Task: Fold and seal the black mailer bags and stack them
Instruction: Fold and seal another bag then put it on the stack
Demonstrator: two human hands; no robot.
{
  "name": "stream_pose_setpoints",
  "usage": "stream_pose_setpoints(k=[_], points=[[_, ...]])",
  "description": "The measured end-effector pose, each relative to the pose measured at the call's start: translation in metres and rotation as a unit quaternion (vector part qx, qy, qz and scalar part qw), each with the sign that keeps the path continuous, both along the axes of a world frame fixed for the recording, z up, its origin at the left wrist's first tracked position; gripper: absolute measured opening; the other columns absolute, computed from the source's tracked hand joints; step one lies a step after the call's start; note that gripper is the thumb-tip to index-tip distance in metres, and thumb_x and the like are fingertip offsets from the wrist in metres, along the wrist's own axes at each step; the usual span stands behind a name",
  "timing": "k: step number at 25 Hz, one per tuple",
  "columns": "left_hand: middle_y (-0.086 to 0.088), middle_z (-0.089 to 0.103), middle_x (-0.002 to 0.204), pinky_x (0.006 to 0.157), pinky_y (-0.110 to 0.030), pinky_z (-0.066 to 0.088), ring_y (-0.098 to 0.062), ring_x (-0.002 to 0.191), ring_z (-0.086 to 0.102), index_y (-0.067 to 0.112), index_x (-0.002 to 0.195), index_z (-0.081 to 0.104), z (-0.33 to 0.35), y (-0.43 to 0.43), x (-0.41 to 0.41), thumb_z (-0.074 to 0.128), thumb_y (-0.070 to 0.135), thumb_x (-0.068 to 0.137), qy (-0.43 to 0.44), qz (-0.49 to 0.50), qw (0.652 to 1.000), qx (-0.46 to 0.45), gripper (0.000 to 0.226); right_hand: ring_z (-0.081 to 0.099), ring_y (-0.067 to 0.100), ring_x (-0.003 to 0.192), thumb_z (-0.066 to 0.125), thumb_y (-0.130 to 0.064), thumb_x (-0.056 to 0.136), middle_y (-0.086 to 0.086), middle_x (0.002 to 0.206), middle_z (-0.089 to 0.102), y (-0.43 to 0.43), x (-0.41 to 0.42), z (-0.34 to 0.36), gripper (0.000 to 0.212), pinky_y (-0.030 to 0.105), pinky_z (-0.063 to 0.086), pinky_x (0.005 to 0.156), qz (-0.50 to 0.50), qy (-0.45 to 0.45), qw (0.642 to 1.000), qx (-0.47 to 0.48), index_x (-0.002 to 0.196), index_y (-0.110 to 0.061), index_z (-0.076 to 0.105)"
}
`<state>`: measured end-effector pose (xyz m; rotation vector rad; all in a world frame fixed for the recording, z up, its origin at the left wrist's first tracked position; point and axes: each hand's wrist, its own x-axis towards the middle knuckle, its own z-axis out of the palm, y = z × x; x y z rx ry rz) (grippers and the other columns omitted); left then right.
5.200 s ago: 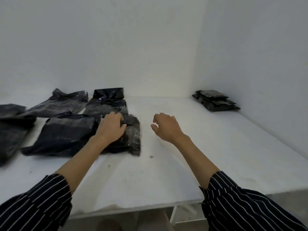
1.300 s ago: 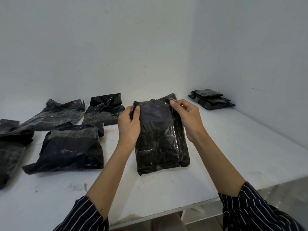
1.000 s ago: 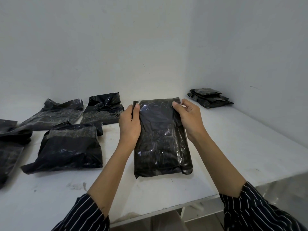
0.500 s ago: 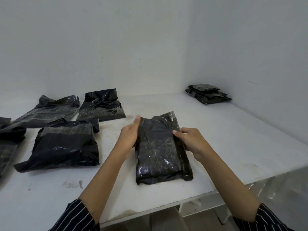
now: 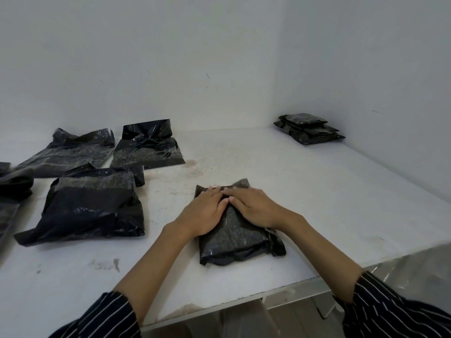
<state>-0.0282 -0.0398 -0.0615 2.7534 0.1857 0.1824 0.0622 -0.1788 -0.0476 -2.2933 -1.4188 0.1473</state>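
— While both palms lie flat on it, where does the black mailer bag point(image 5: 235, 236) sit?
— On the white tabletop point(image 5: 305, 191), close to the front edge, roughly midway along it. The left hand point(image 5: 207, 212) and the right hand point(image 5: 253, 207) are spread open, fingers extended, pressing down on its far half, fingertips meeting near the far end.
— Is the flap folded over?
— It seems folded under the hands, but they cover that part, so I cannot say for certain.
— What else is on the tabletop?
— A stack of sealed bags point(image 5: 308, 129) in the far right corner, against both walls. Toward the left edge lie loose bags: a large crumpled one point(image 5: 90, 206) nearest the front, another point(image 5: 146, 148) beyond it with its mouth standing open, a third point(image 5: 66, 152) beside that toward the back wall, and more dark plastic point(image 5: 12, 189) cut off at the left edge.
— And the sleeves?
— Dark with thin white stripes point(image 5: 395, 311), pushed up both forearms.
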Motion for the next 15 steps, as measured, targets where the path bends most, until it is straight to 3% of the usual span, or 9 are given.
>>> stream_pose_setpoints(k=[3, 5, 8, 10, 12, 15], points=[[-0.007, -0.003, 0.159, 0.117, -0.029, -0.001, -0.016, 0.146, -0.004, 0.01, 0.151, 0.007, 0.0, 0.004, 0.002, 0.018, 0.047, 0.1, 0.107, 0.029, 0.993, 0.032, 0.064, 0.008, 0.004, 0.145, 0.018, -0.035, 0.104, -0.008, 0.159, 0.013, 0.002, 0.008, -0.005, 0.047, 0.037, -0.009, 0.118, -0.025, 0.031, 0.992, -0.121, 0.149, -0.023, 0.027], [-0.011, -0.008, 0.158, 0.118, -0.034, -0.004, -0.018, 0.146, -0.009, 0.01, 0.151, 0.004, 0.003, 0.003, 0.003, 0.016, 0.055, 0.097, 0.125, 0.065, 0.989, 0.051, 0.071, 0.01, 0.005, 0.145, 0.019, -0.033, 0.104, -0.006, 0.159, 0.015, 0.002, 0.009, -0.007, 0.046, 0.038, -0.012, 0.117, -0.032, 0.025, 0.993, -0.112, 0.147, -0.021, 0.031], [-0.018, 0.005, 0.157, 0.117, -0.04, 0.003, -0.027, 0.146, 0.001, 0.009, 0.147, 0.023, 0.002, 0.001, 0.002, 0.021, 0.059, 0.095, 0.06, 0.142, 0.988, 0.024, 0.073, 0.039, 0.014, 0.133, 0.038, -0.019, 0.101, 0.001, 0.145, 0.045, 0.001, 0.008, -0.011, 0.034, 0.036, 0.012, 0.117, -0.055, 0.029, 0.995, 0.074, 0.13, -0.013, 0.053], [-0.023, 0.034, 0.143, 0.108, -0.041, 0.026, -0.035, 0.133, 0.029, 0.005, 0.133, 0.042, 0.003, 0.001, -0.001, 0.032, 0.048, 0.097, -0.047, 0.216, 0.975, 0.016, 0.058, 0.048, 0.018, 0.119, 0.046, -0.014, 0.096, 0.002, 0.128, 0.056, 0.0, 0.011, -0.012, 0.026, 0.03, 0.028, 0.103, -0.125, -0.02, 0.977, 0.171, 0.119, -0.012, 0.059], [-0.018, 0.048, 0.125, 0.094, -0.04, 0.038, -0.033, 0.116, 0.043, 0.003, 0.121, 0.048, 0.006, 0.005, -0.002, 0.044, 0.037, 0.096, -0.095, 0.276, 0.956, 0.017, 0.042, 0.049, 0.021, 0.113, 0.051, -0.02, 0.094, 0.003, 0.119, 0.057, 0.001, 0.02, -0.011, 0.026, 0.032, 0.031, 0.095, -0.214, -0.021, 0.967, 0.14, 0.118, -0.012, 0.056], [-0.011, 0.056, 0.096, 0.074, -0.036, 0.045, -0.028, 0.092, 0.054, 0.005, 0.092, 0.055, 0.012, 0.018, 0.001, 0.062, 0.028, 0.089, -0.08, 0.311, 0.943, -0.091, 0.024, 0.056, 0.025, 0.106, 0.061, -0.026, 0.089, 0.007, 0.107, 0.064, 0.011, 0.034, -0.006, 0.031, 0.04, 0.041, 0.097, -0.28, 0.104, 0.951, 0.076, 0.112, -0.006, 0.06]])
